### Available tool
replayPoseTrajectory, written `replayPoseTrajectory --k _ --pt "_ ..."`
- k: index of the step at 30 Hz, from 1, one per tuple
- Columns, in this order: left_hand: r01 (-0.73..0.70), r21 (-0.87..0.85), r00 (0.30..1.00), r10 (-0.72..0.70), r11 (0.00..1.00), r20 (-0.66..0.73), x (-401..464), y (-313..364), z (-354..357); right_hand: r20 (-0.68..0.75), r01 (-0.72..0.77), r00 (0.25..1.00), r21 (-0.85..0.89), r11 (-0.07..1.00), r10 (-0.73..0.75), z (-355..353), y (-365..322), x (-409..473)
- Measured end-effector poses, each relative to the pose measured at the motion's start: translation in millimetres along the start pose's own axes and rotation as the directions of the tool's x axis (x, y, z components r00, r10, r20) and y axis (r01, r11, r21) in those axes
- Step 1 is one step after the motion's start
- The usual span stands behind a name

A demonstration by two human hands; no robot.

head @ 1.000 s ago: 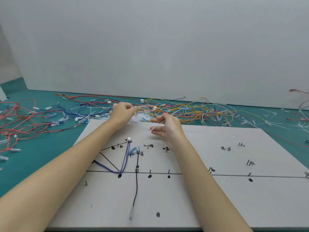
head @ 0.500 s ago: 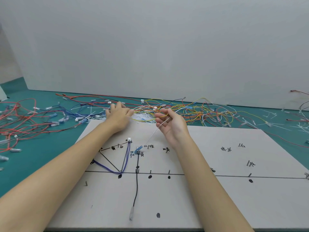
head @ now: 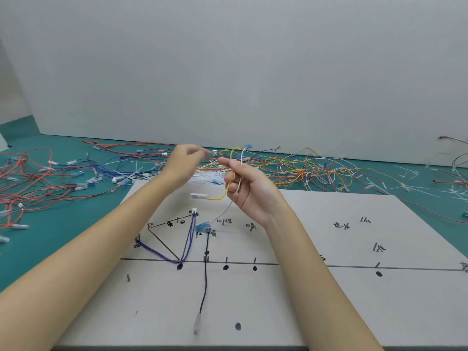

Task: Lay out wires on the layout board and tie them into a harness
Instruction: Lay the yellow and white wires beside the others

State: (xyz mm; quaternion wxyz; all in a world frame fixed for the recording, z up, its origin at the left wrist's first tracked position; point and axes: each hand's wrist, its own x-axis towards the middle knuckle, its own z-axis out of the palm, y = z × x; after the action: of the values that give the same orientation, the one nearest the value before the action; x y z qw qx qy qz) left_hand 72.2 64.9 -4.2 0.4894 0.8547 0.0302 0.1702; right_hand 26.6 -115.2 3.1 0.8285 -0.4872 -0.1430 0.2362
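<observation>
Right hand (head: 249, 184): fingers curled round yellow wire (head: 229, 184) and white wire (head: 231, 202).
Left hand (head: 183, 160): blurred, fingers' state unclear.
Risk: lifted wires may snag the pile (head: 291, 165).

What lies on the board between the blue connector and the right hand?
In the head view, a thin white wire runs from the blue connector up into the right hand, across bare layout board with handwritten marks beside it.

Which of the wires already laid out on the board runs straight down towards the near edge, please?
The black wire: it drops straight from the blue connector, while the purple wire loops leftward.
</observation>
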Motion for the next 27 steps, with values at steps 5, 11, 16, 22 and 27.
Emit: replayPoseTrajectory --k 5,11,16,22,27 --pt "0.257 -0.459 0.878 -0.007 0.85 0.479 -23.3 41.6 -13.3 0.141 -0.048 0.988 -0.068 0.997 0.057 10.3 -1.4 -7.7" --pt "0.309 -0.497 0.825 0.031 0.811 0.564 -43.4 60.4 -21.7 0.272 -0.037 0.961 -0.069 0.997 0.055 20.4 -2.2 -14.8" --pt "0.334 -0.686 0.848 0.112 0.647 0.518 -49.8 74.1 -31.4 0.308 -0.02 0.951 -0.032 0.999 0.028 26.1 -2.5 -17.8" --pt "0.162 -0.779 0.945 0.132 0.606 0.299 -50.1 90.4 -44.5 0.233 0.025 0.972 -0.013 1.0 -0.022 25.4 -6.6 -19.8" --pt "0.149 -0.637 0.981 -0.032 0.756 0.192 -56.7 85.0 -47.1 0.281 0.011 0.96 -0.097 0.995 0.017 28.5 -9.9 -26.6"
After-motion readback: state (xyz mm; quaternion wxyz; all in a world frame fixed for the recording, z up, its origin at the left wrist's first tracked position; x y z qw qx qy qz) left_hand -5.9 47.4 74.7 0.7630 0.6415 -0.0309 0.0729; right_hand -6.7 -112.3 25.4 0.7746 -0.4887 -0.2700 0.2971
